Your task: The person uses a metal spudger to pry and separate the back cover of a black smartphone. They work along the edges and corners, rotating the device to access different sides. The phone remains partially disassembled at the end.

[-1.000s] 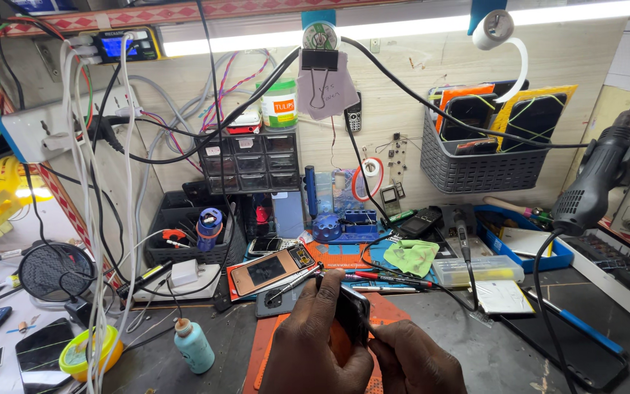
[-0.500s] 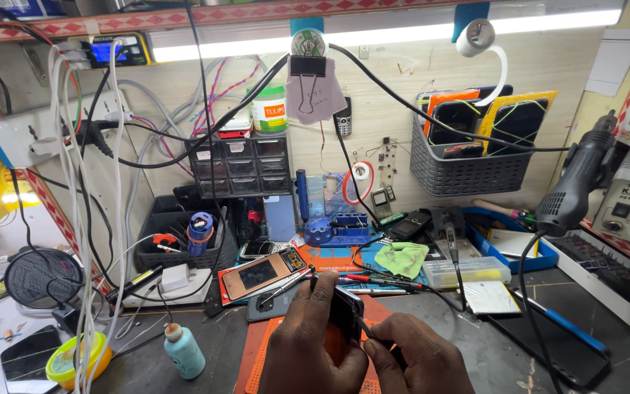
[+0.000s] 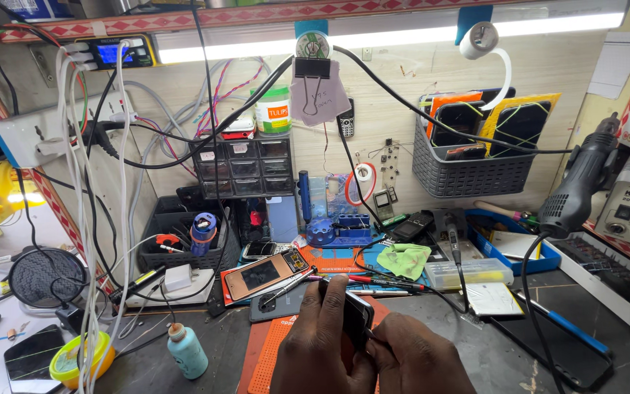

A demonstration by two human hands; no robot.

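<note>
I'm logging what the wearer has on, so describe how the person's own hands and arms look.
Both hands are bare: the left hand and the right hand show no gloves, rings or watch. No sleeve or cuff shows; the picture cuts off near the wrists, so the forearms stay unseen.

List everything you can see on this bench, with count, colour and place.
phone: 1, black, held in both hands
mat: 1, orange, under the hands
bottle: 1, teal, front left
cloth: 1, green, centre right
basket: 1, grey, on the wall, right
drawers: 1 set, dark, on the back wall
hot-air gun: 1, black, right
tape roll: 1, yellow, far left front
left hand: grip on phone
right hand: grip on phone
</note>
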